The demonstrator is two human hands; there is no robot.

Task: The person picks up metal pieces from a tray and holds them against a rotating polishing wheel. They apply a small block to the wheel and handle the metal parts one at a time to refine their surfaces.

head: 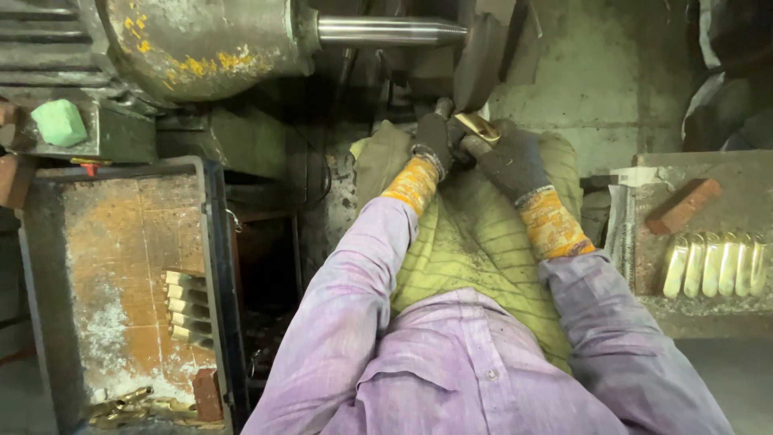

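One brass piece (477, 126) is gripped by both gloved hands, left hand (432, 138) and right hand (509, 163), fingers closed, at the wheel (477, 63) top centre; a row of pieces (713, 265) is laid out at right, another stack (187, 310) at lower left.

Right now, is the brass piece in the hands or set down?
In the hands. Left hand and right hand, both gloved, grip the brass piece against the dark wheel.

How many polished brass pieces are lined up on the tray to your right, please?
5 brass pieces stand side by side on the right tray, below a reddish block; none seems hidden.
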